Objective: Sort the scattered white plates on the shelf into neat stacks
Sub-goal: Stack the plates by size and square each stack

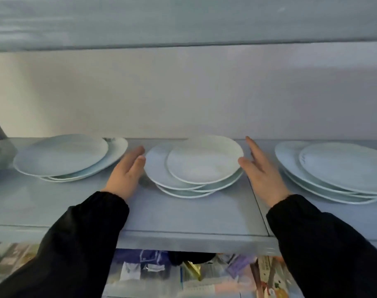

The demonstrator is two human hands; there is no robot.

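Note:
Three loose piles of white plates lie on a pale grey shelf (183, 214). The middle pile (202, 162) holds several plates, shifted against one another, with a smaller deep plate on top. My left hand (127, 173) is open at the pile's left edge, fingertips at the rim. My right hand (260, 168) is open at its right edge, thumb touching the top plate's rim. The left pile (60, 155) has its plates offset. The right pile (342, 166) of several plates is also skewed.
A second shelf board (183, 20) runs overhead, and a plain wall stands behind the plates. Below the shelf's front edge lie coloured packets and papers (194, 274). A seam in the shelf (261, 211) runs under my right wrist.

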